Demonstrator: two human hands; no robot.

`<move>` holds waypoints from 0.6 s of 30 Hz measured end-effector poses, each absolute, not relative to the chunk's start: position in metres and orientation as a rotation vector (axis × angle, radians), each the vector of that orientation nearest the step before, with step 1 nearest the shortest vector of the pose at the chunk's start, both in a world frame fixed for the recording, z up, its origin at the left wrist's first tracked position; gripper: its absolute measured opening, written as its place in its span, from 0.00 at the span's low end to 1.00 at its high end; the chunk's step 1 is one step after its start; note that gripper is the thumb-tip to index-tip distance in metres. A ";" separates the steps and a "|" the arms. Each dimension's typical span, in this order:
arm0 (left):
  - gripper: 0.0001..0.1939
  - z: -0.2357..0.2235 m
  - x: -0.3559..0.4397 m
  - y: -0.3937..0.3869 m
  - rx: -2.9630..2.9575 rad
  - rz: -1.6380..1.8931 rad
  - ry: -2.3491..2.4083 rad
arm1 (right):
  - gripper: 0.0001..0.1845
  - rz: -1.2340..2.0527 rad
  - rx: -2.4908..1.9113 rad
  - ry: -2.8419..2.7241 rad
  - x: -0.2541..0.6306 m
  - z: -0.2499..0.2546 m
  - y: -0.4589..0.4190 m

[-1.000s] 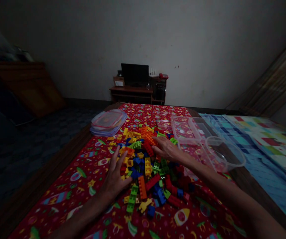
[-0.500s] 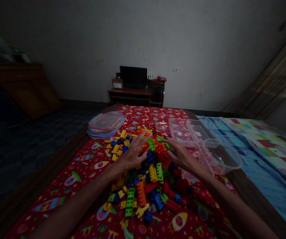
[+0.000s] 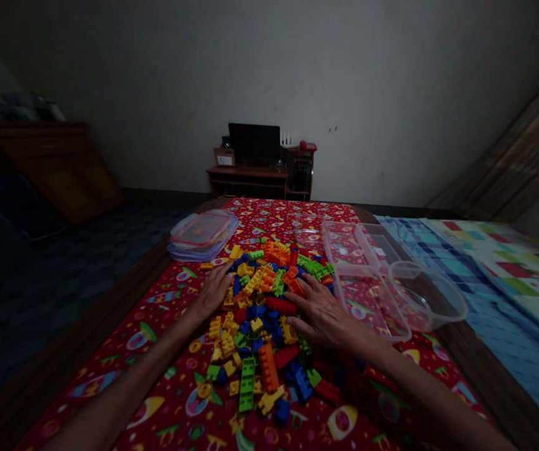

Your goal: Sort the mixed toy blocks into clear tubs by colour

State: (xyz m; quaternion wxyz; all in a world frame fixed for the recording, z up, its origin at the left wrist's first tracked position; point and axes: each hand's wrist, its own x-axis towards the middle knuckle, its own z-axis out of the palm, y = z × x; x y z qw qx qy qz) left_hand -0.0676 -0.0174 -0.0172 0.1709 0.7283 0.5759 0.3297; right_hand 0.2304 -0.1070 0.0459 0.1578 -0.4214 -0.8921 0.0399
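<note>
A heap of toy building bricks (image 3: 256, 325) in yellow, green, orange, red and blue lies on a red patterned tablecloth (image 3: 156, 369). My left hand (image 3: 211, 293) rests at the heap's left edge, fingers stretched forward beside yellow and blue bricks. Over the right side of the heap lies my right hand (image 3: 322, 311), its fingers spread across orange and red bricks. Neither hand grips a brick that I can see. A long green brick (image 3: 246, 385) and a long orange brick (image 3: 268, 368) lie at the near side of the heap.
Clear plastic containers (image 3: 382, 272) stand right of the heap, with a round-ended tub (image 3: 426, 297) at the table's right edge. Stacked lids (image 3: 203, 232) lie at the back left. Beyond is a desk with a monitor (image 3: 254, 144); a bed (image 3: 499, 282) adjoins on the right.
My left hand has moved left and nearer, from over the heap to its edge. My right hand has come nearer and slightly left, onto the bricks. Bricks in the upper heap are spread differently.
</note>
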 end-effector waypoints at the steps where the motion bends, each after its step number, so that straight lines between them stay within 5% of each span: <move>1: 0.31 -0.013 -0.058 -0.018 2.080 0.972 1.598 | 0.26 0.122 -1.194 -2.548 0.230 0.046 -0.107; 14: 0.20 0.057 0.023 -0.046 2.562 0.830 0.985 | 0.13 0.137 -1.193 -2.259 0.246 0.073 -0.109; 18: 0.21 0.054 0.015 -0.077 2.697 0.830 0.973 | 0.20 0.110 -1.222 -2.218 0.254 0.061 -0.108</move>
